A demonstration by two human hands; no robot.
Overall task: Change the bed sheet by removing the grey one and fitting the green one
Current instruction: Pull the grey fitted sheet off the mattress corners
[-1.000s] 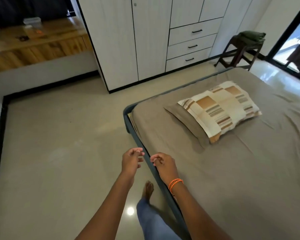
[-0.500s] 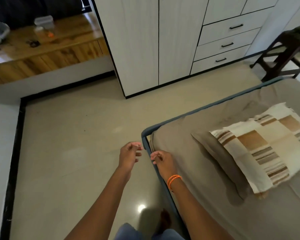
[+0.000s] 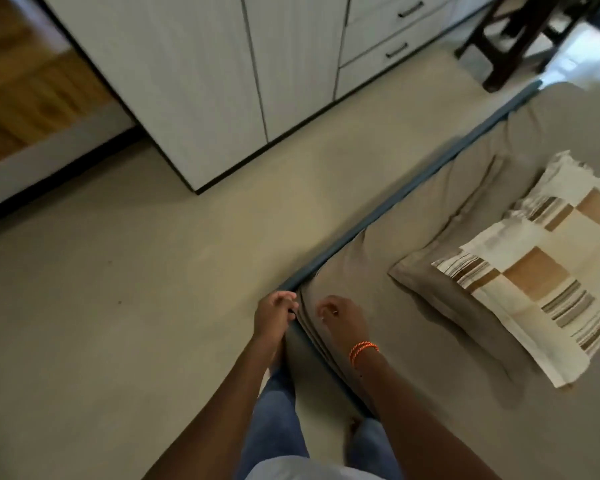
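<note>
Head view, looking down at the near-left bed corner. Grey sheet covers the mattress, with folds bunched at that corner. Blue bed frame edge runs from the corner toward far right.

Left hand: at the corner, fingers curled over the frame edge and sheet hem; looks like a grip on the sheet edge, but the contact is partly hidden. Right hand: just right of the left one, over the bunched folds, fingers curled down onto the fabric; cannot tell whether it pinches the sheet. Orange band on the right wrist.

Pillow, checked cream and brown, lies on the sheet right of the hands, well apart from them. A grey pillow shows under its left edge.

Jeans legs and a bare foot near the frame at the bottom. White wardrobe with drawers far centre, dark stool far right, wooden ledge far left. Green sheet not in view.
</note>
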